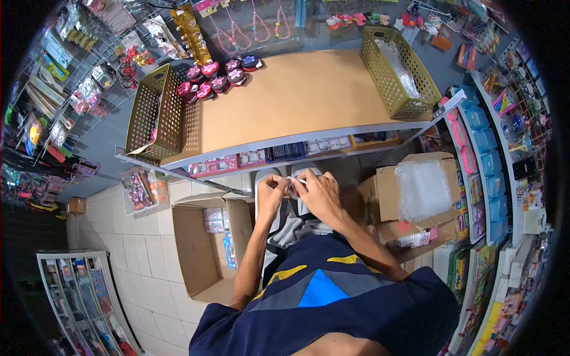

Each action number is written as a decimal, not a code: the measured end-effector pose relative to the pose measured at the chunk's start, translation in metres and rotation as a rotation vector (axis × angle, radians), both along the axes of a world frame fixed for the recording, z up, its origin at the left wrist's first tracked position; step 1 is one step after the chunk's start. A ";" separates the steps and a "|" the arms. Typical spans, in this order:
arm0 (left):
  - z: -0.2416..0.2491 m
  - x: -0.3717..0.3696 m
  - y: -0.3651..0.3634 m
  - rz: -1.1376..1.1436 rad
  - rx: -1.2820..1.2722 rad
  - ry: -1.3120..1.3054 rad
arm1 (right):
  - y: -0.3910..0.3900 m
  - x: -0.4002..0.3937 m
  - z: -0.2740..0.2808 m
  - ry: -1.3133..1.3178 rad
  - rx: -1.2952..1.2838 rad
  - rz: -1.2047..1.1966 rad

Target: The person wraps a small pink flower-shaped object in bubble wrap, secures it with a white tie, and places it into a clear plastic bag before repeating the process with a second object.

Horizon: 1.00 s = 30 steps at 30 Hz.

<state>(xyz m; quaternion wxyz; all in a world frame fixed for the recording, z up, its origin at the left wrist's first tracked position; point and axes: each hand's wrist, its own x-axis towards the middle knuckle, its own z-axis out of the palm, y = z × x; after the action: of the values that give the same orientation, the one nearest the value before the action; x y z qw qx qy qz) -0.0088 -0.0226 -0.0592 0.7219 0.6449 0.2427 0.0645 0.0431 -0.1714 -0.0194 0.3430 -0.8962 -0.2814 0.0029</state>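
In front of my lap, my left hand [271, 191] and my right hand [321, 196] meet with fingertips pinched. Between them is a small pink-and-white item [292, 186], partly see-through; its kind is too small and too covered by fingers to tell. Both hands are below the front edge of the shelf [297, 89], apart from it. On that shelf, at the back left, sits a cluster of round flower-topped items [218, 78] in pink, dark red and blue.
Olive perforated baskets stand at the shelf's left [169, 110] and right [409, 102]. An open cardboard box [193, 255] is on the floor at left; another carton [389, 196] with bubble wrap [423, 188] is at right. A clear bin [145, 193] lies further left.
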 end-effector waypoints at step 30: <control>0.166 0.013 0.020 -0.506 0.193 -1.122 | 0.013 0.024 0.068 -0.268 0.990 0.495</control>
<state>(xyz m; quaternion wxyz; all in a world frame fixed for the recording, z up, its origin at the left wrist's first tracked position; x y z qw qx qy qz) 0.0045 -0.0023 0.1066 0.6709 0.6126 -0.3405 0.2421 0.0674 -0.1582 0.0484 0.6727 -0.5283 -0.4919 -0.1626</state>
